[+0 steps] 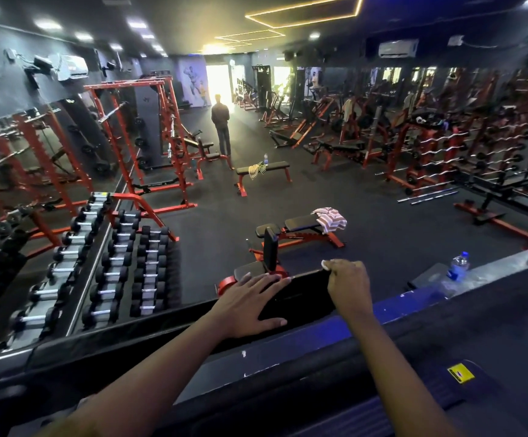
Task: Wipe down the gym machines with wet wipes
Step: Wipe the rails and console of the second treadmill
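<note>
— So, where is the wipe at this moment?

— Bunched in my right hand (347, 285). Only a white corner of the wet wipe (325, 264) pokes out past my knuckles. Those fingers are curled over the top edge of the black panel (300, 294) on the machine I'm standing at, pinching the wipe against it. My left hand (250, 302) lies flat on the panel's face, fingers straight, holding nothing, just bracing.

— What worries you from here?

— Mostly coverage. With the wipe wadded that small, I reckon I'd drag bare fingertips along the edge and clean only a thin stripe. It could also slip out of the pinch and drop over the far side, toward the floor beyond.

— And the left hand?

— It rests on the very surface I mean to wipe. It may leave fresh prints unless I go over that patch last. Whether the panel is a screen or carries buttons I can't tell from this angle, but if it does, leaning on it might press something.

— Anything nearby you could knock?

— A water bottle (459, 267) stands on the ledge (502, 263) off to my right, apart from my hand. A wide sweep along that edge could tip it, I'd guess. There's a shine on the ledge around it, though I can't say whether that's water or only reflection.
</note>
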`<control>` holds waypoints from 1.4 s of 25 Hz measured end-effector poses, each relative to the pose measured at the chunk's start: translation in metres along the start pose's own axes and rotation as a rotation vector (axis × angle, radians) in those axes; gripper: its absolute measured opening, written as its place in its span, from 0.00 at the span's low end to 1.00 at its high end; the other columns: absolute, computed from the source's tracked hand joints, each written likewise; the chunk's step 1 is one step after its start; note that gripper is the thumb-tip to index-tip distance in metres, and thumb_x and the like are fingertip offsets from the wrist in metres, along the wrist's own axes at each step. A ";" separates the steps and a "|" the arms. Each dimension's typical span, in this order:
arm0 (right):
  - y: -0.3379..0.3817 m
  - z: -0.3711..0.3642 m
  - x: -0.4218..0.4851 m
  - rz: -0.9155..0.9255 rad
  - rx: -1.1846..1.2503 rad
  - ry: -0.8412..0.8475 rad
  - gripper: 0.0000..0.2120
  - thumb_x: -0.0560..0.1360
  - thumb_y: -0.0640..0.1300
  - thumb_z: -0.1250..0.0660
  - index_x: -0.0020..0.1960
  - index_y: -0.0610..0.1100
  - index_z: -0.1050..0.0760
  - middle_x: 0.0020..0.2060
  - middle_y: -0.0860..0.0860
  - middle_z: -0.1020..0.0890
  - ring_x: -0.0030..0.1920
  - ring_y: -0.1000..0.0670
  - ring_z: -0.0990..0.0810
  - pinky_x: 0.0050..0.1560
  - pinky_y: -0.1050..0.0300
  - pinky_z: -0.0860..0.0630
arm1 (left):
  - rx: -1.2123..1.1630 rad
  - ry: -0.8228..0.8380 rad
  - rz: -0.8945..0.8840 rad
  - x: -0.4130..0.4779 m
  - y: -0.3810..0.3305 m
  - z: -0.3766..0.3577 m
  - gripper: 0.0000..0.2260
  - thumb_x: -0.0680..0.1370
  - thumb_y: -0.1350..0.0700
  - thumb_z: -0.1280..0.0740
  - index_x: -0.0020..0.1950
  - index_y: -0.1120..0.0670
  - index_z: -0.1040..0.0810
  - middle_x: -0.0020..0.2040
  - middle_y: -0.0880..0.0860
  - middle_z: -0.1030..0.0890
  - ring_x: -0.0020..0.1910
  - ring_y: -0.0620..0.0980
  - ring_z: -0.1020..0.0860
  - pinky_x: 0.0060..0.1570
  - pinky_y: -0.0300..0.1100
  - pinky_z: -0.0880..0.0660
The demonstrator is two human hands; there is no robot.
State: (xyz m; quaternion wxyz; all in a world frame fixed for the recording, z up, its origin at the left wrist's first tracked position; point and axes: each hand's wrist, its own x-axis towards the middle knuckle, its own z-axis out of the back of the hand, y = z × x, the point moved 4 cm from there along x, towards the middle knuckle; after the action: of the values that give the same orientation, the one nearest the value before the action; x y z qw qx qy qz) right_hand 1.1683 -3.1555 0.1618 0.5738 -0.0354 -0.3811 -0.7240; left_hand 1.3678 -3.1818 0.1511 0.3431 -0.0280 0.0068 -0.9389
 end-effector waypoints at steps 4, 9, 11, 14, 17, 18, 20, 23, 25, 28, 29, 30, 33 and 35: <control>0.003 0.014 0.006 -0.070 -0.005 0.012 0.13 0.75 0.31 0.39 0.54 0.39 0.19 0.46 0.42 0.16 0.45 0.41 0.22 0.44 0.56 0.30 | -0.010 -0.054 0.000 -0.002 -0.001 -0.001 0.38 0.74 0.30 0.46 0.78 0.43 0.55 0.78 0.47 0.45 0.76 0.48 0.45 0.73 0.44 0.46; 0.050 -0.025 -0.061 0.109 0.183 0.055 0.14 0.78 0.40 0.42 0.58 0.43 0.21 0.47 0.48 0.17 0.44 0.53 0.23 0.43 0.66 0.29 | -0.042 -0.098 -0.022 -0.002 0.001 -0.004 0.38 0.73 0.30 0.43 0.78 0.45 0.50 0.77 0.46 0.43 0.75 0.48 0.41 0.70 0.41 0.40; 0.039 -0.024 -0.061 0.137 0.098 -0.013 0.13 0.76 0.39 0.39 0.58 0.42 0.20 0.48 0.49 0.17 0.43 0.50 0.24 0.41 0.65 0.29 | -0.031 -0.103 -0.024 -0.001 0.001 -0.004 0.38 0.74 0.31 0.42 0.78 0.44 0.52 0.77 0.46 0.43 0.75 0.48 0.40 0.69 0.42 0.40; 0.014 -0.007 -0.042 0.073 0.016 -0.080 0.17 0.66 0.27 0.29 0.53 0.40 0.19 0.45 0.48 0.15 0.39 0.47 0.25 0.36 0.60 0.29 | -0.012 -0.091 -0.024 -0.001 0.000 -0.003 0.38 0.74 0.31 0.42 0.78 0.42 0.56 0.78 0.45 0.45 0.75 0.48 0.41 0.70 0.43 0.40; -0.005 0.004 -0.024 -0.094 0.048 -0.034 0.15 0.73 0.29 0.35 0.57 0.39 0.21 0.50 0.47 0.17 0.46 0.47 0.27 0.44 0.58 0.27 | -0.006 -0.080 -0.018 -0.002 -0.001 -0.003 0.38 0.74 0.31 0.43 0.78 0.42 0.57 0.78 0.44 0.46 0.75 0.48 0.42 0.69 0.43 0.40; -0.007 0.004 -0.019 -0.102 0.046 -0.012 0.15 0.74 0.30 0.37 0.58 0.39 0.22 0.52 0.47 0.17 0.49 0.47 0.27 0.47 0.58 0.28 | -0.004 -0.080 -0.017 -0.002 -0.001 -0.003 0.38 0.74 0.31 0.42 0.78 0.41 0.57 0.78 0.44 0.46 0.75 0.48 0.42 0.69 0.44 0.39; -0.008 0.001 -0.011 -0.071 0.047 0.021 0.15 0.75 0.30 0.39 0.58 0.38 0.22 0.53 0.46 0.18 0.53 0.45 0.26 0.51 0.58 0.28 | -0.003 -0.082 -0.019 -0.002 -0.001 -0.003 0.38 0.74 0.31 0.42 0.77 0.41 0.57 0.78 0.45 0.45 0.75 0.49 0.42 0.69 0.44 0.39; -0.022 0.001 0.003 -0.187 0.158 0.058 0.17 0.74 0.31 0.40 0.56 0.43 0.20 0.51 0.48 0.17 0.52 0.46 0.23 0.49 0.66 0.30 | 0.003 -0.076 -0.018 -0.002 -0.001 -0.003 0.38 0.74 0.31 0.43 0.77 0.40 0.59 0.77 0.44 0.45 0.74 0.49 0.40 0.69 0.45 0.38; -0.042 0.000 0.006 -0.359 0.301 0.137 0.17 0.75 0.34 0.40 0.56 0.49 0.19 0.48 0.49 0.17 0.45 0.51 0.22 0.40 0.71 0.31 | -0.003 -0.080 -0.018 -0.001 -0.001 -0.003 0.39 0.74 0.30 0.43 0.77 0.40 0.59 0.77 0.44 0.45 0.73 0.49 0.39 0.68 0.45 0.36; -0.058 -0.006 -0.006 -0.616 0.786 0.105 0.14 0.77 0.37 0.39 0.56 0.49 0.20 0.50 0.51 0.18 0.47 0.55 0.22 0.47 0.64 0.28 | -0.008 -0.087 -0.021 -0.002 -0.001 -0.003 0.39 0.73 0.30 0.43 0.77 0.40 0.59 0.77 0.43 0.46 0.72 0.48 0.37 0.67 0.45 0.35; -0.060 -0.009 -0.012 -0.668 0.918 0.082 0.13 0.77 0.36 0.38 0.56 0.47 0.20 0.49 0.51 0.18 0.47 0.56 0.23 0.51 0.62 0.28 | -0.009 -0.087 -0.022 -0.002 -0.001 -0.004 0.39 0.73 0.30 0.43 0.77 0.40 0.59 0.77 0.43 0.46 0.72 0.48 0.37 0.67 0.45 0.35; -0.058 -0.010 -0.018 -0.702 1.023 0.071 0.12 0.77 0.36 0.38 0.55 0.46 0.21 0.48 0.52 0.18 0.47 0.56 0.23 0.53 0.60 0.28 | -0.010 -0.088 -0.022 -0.003 -0.001 -0.004 0.39 0.73 0.29 0.44 0.77 0.39 0.59 0.77 0.43 0.45 0.72 0.48 0.37 0.67 0.45 0.34; -0.058 -0.022 -0.031 -0.765 1.238 0.074 0.13 0.77 0.35 0.39 0.54 0.48 0.21 0.52 0.51 0.18 0.52 0.53 0.21 0.59 0.57 0.27 | -0.016 -0.093 -0.019 -0.002 -0.001 -0.004 0.39 0.73 0.30 0.43 0.77 0.40 0.58 0.77 0.43 0.45 0.71 0.48 0.36 0.67 0.45 0.35; -0.061 -0.029 -0.040 -0.796 1.215 0.065 0.13 0.78 0.35 0.40 0.58 0.46 0.23 0.55 0.50 0.20 0.52 0.53 0.22 0.60 0.56 0.28 | -0.009 -0.096 -0.018 -0.001 -0.002 -0.003 0.39 0.73 0.30 0.43 0.77 0.40 0.58 0.77 0.43 0.45 0.71 0.48 0.36 0.67 0.45 0.35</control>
State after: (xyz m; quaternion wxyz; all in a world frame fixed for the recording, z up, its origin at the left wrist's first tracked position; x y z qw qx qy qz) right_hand 1.1407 -3.1378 0.0907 0.1963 0.4525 -0.6827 -0.5391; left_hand 1.3675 -3.1794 0.1479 0.3344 -0.0749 -0.0057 -0.9394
